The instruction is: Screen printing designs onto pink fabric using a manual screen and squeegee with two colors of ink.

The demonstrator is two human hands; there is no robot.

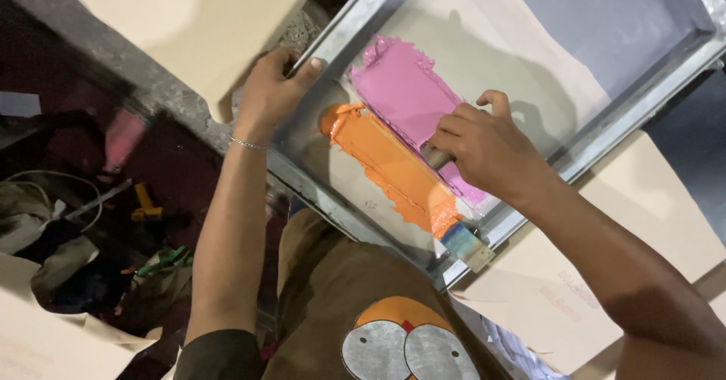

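Head view looks down on a metal-framed printing screen (522, 70), set at a slant across the upper right, its pale mesh carrying a band of orange ink (389, 164) along the near side and a band of pink ink (408, 96) just beyond it, the two touching along their length. At the screen's left corner the left hand (272, 93) is closed over the frame rail, thumb on top and fingers wrapped under, a thin bracelet (248, 145) at the wrist. Toward the middle of the screen the right hand (484, 149) is curled shut on a squeegee (454, 198), whose blade lies along the seam of the two inks and ends near the screen's near corner. Left of the screen lie a cream sheet (189, 17) and dark clutter lower down. Right of the screen, tan paper sheets (590, 274) spread under the frame on the table. Beyond the pink band, much of the mesh lies bare up to the far rail.
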